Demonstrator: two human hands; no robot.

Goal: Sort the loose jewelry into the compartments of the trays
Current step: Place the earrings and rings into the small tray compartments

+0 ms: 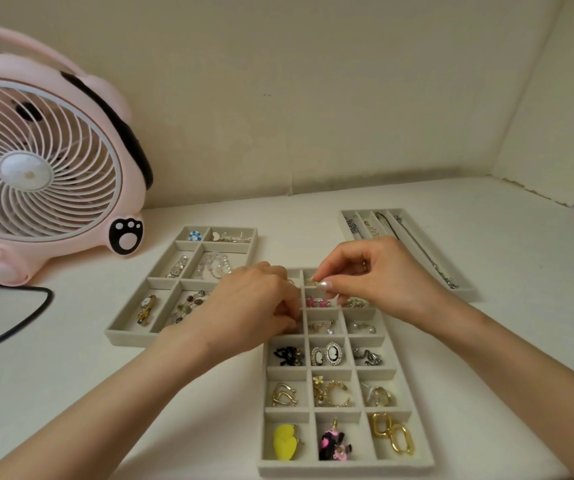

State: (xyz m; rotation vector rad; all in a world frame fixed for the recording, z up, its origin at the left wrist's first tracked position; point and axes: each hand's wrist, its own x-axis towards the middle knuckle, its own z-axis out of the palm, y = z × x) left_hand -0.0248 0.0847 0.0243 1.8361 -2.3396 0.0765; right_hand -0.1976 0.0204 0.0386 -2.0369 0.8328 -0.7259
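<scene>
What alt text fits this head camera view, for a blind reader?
A person's left hand and right hand meet over a grey tray of earrings, the right pinching a pearl earring. A bracelet tray, a chain tray and a pink fan lie beyond.

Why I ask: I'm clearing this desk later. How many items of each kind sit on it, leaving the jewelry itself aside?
Trays: 3 (mixed-compartment tray, grid tray, long-slot tray)
Fan: 1
Cable: 1
Total: 5
</scene>
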